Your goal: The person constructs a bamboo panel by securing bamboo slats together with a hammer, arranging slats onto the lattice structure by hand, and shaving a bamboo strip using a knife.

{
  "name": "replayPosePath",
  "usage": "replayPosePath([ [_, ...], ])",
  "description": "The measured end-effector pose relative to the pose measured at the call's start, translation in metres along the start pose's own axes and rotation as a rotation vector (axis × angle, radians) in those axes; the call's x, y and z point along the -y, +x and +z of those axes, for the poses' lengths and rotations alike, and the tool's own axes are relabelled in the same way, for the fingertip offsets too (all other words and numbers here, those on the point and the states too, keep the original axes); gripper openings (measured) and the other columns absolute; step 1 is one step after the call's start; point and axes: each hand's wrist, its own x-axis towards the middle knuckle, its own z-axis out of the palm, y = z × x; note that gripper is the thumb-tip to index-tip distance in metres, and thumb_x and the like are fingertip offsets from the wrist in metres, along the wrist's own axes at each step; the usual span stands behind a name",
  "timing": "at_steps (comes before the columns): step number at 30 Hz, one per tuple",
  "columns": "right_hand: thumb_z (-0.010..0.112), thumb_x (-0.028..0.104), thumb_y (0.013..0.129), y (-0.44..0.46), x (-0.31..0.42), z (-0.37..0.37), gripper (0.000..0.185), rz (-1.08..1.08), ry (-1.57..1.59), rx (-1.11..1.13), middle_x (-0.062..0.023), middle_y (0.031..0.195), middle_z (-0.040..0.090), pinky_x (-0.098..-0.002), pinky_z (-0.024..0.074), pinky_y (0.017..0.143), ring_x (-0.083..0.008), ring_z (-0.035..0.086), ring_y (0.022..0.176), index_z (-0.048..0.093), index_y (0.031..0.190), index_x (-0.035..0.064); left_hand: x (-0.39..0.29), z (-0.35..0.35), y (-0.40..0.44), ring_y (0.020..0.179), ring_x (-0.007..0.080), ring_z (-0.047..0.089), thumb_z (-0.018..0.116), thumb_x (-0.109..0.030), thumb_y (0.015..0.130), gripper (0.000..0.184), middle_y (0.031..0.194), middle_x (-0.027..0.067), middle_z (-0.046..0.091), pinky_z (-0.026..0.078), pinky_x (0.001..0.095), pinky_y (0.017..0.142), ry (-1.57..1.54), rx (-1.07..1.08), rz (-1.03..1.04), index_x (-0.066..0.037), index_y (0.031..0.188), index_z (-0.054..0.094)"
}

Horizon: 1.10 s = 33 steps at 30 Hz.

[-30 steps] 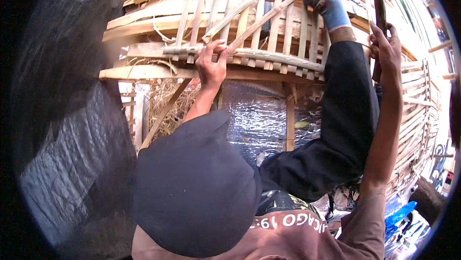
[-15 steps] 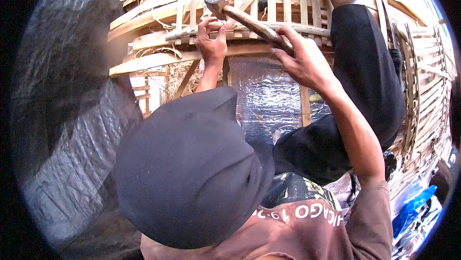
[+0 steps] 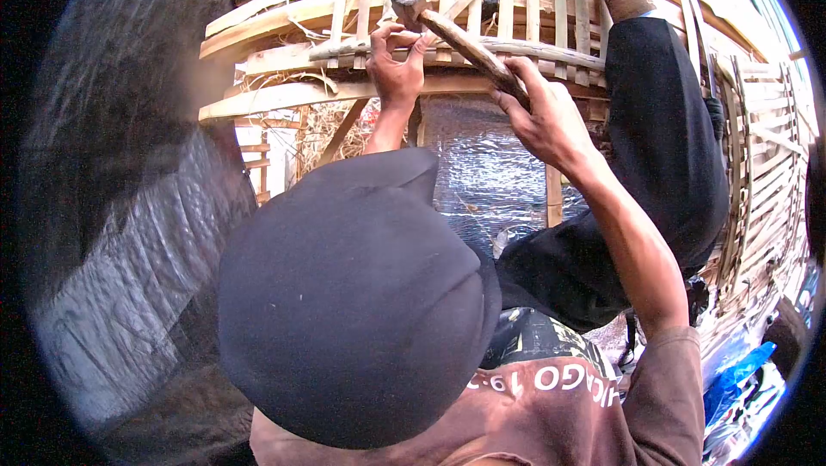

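Note:
My right hand (image 3: 555, 122) is wrapped round the wooden handle of a hammer (image 3: 473, 51). The hammer's head hangs just above my left hand (image 3: 396, 74), near a long thin wooden rail (image 3: 533, 49). Thumb and fingers of my left hand are pinched together at this rail; whatever lies between them is too small to make out. Narrow upright slats (image 3: 508, 1) cross the rail, and a diagonal strip runs over some of them.
A thicker plank (image 3: 258, 102) lies below the rail. Black plastic sheeting (image 3: 129, 234) hangs at left. A dark cap (image 3: 353, 302) fills the lower middle. A bent leg in black (image 3: 658, 122) is at right, beside more slatted wood (image 3: 766, 148).
My right hand has swung the hammer from the upper right down and left to above my left hand. My left hand stays pinched at the rail; the whole view has shifted.

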Motion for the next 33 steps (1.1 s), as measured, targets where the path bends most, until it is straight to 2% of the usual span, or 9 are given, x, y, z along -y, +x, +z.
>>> replayPosePath([
  [7,0.061,0.024,0.092,-0.001,0.009,-0.002,0.04,-0.089,-0.036,-0.046,-0.0263,0.091,0.067,-0.0521,0.0511,0.076,-0.0456,0.065,0.087,0.049,0.127,0.0087,-0.003,-0.001,0.002,0.072,0.0139,0.068,0.083,-0.011,0.078,0.042,0.076,0.0067,0.07,0.051,0.0287,0.072,0.043,0.007,0.076,-0.005,0.105,0.051],
  [13,0.061,0.022,0.092,0.0,0.003,0.002,0.039,0.006,-0.093,0.025,-0.0257,0.088,0.067,-0.0528,0.0508,0.074,-0.0452,0.065,0.084,0.049,0.127,0.0103,-0.003,0.001,0.002,0.073,0.0117,0.067,0.082,-0.009,0.079,0.044,0.076,0.0052,0.07,0.051,0.0263,0.074,0.016,0.008,-0.038,-0.004,0.107,0.049],
  [17,0.061,0.019,0.091,0.002,0.009,-0.002,0.037,-0.1,0.02,-0.094,-0.0269,0.087,0.066,-0.0518,0.05,0.071,-0.0451,0.065,0.083,0.051,0.125,0.0096,-0.007,0.0,-0.001,0.072,0.0116,0.066,0.082,-0.01,0.079,0.047,0.077,0.0054,0.071,0.05,0.0259,0.074,0.044,0.004,0.012,-0.004,0.109,0.046],
  [21,0.061,0.022,0.091,-0.004,0.001,0.003,0.039,-0.031,-0.042,-0.04,-0.0267,0.09,0.067,-0.0523,0.0508,0.074,-0.0458,0.065,0.086,0.05,0.126,0.0095,-0.003,0.0,0.002,0.071,0.0117,0.066,0.082,-0.011,0.079,0.045,0.076,0.0058,0.071,0.049,0.0258,0.074,-0.005,0.013,-0.015,-0.004,0.107,0.047],
  [23,0.062,0.022,0.09,-0.003,0.002,0.003,0.04,0.062,-0.044,0.044,-0.0266,0.092,0.067,-0.0532,0.0506,0.077,-0.046,0.065,0.088,0.05,0.127,0.01,0.002,-0.001,0.001,0.07,0.0113,0.065,0.082,-0.011,0.079,0.045,0.075,0.0058,0.07,0.049,0.0248,0.075,0.103,0.005,0.088,-0.004,0.107,0.047],
  [24,0.062,0.022,0.09,-0.001,0.002,0.003,0.04,-0.003,-0.05,-0.004,-0.0268,0.092,0.067,-0.0527,0.0507,0.077,-0.0461,0.065,0.088,0.05,0.127,0.0101,0.004,0.0,0.003,0.07,0.0125,0.065,0.082,-0.011,0.079,0.045,0.074,0.0052,0.07,0.049,0.0259,0.077,0.075,0.002,0.127,-0.004,0.107,0.047],
  [25,0.062,0.022,0.09,0.0,0.002,0.005,0.04,-0.067,-0.054,-0.047,-0.0269,0.092,0.067,-0.0523,0.0509,0.076,-0.0461,0.065,0.088,0.05,0.127,0.0103,0.005,0.001,0.0,0.071,0.013,0.066,0.082,-0.011,0.079,0.046,0.074,0.0052,0.07,0.049,0.0267,0.078,-0.002,0.001,0.038,-0.004,0.108,0.047],
  [29,0.061,0.019,0.09,-0.001,0.013,0.003,0.039,-0.101,0.015,-0.076,-0.0266,0.091,0.067,-0.0513,0.0511,0.074,-0.0458,0.064,0.087,0.05,0.126,0.0102,-0.001,-0.001,-0.001,0.074,0.0121,0.067,0.082,-0.011,0.079,0.048,0.075,0.0045,0.07,0.049,0.025,0.077,0.043,0.007,0.004,-0.004,0.109,0.046],
  [33,0.061,0.02,0.09,-0.002,0.013,0.003,0.037,0.047,-0.099,0.049,-0.0259,0.088,0.067,-0.052,0.0508,0.074,-0.0457,0.064,0.086,0.05,0.125,0.0095,0.0,-0.001,-0.001,0.075,0.0127,0.067,0.083,-0.012,0.079,0.051,0.078,0.0044,0.07,0.05,0.0263,0.078,0.032,0.003,-0.008,-0.003,0.112,0.046],
])
